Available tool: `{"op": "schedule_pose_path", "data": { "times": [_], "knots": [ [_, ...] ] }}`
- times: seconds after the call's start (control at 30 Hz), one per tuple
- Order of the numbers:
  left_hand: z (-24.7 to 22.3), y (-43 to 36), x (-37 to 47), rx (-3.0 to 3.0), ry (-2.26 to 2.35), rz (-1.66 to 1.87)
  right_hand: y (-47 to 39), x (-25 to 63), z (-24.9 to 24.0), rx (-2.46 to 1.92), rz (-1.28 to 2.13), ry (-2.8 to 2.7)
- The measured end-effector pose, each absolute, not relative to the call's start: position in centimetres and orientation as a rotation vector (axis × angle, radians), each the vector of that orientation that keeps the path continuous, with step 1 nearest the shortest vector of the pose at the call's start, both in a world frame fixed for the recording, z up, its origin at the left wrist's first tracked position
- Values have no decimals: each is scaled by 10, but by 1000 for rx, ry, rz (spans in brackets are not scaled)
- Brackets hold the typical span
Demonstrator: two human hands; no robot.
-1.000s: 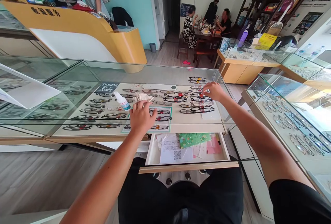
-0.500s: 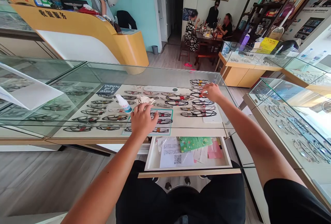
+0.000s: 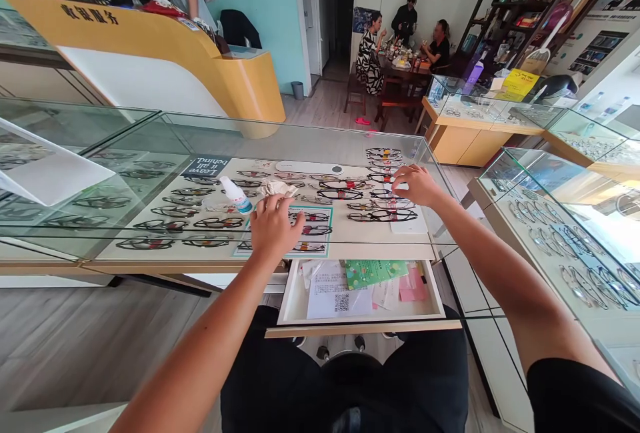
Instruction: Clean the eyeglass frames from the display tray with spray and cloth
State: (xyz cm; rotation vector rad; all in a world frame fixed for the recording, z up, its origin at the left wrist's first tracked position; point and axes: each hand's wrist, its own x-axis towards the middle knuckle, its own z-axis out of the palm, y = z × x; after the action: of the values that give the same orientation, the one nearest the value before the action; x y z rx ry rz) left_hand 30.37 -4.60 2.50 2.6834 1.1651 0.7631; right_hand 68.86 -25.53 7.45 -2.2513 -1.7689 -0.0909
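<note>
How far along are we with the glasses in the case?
Done, by the look of it: rows of glasses lie folded in the case. In hand: the right hand is at the right-hand column; the left hand is beside the crumpled cloth. Left: the drawer is open, bottle and cloth still out. Can't tell how many pairs remain.

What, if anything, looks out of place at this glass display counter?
A crumpled cloth or tissue sits beside the white bottle, untidy against the rows of eyeglasses. The drawer also stands open. No spill shows.
</note>
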Motion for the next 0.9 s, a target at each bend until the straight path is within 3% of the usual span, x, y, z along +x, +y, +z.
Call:
{"op": "schedule_pose_path", "data": {
  "times": [0.9],
  "knots": [
    [25, -32, 301, 2695, 995, 695, -264, 651, 79, -2334, -21, -1688]
  ]
}}
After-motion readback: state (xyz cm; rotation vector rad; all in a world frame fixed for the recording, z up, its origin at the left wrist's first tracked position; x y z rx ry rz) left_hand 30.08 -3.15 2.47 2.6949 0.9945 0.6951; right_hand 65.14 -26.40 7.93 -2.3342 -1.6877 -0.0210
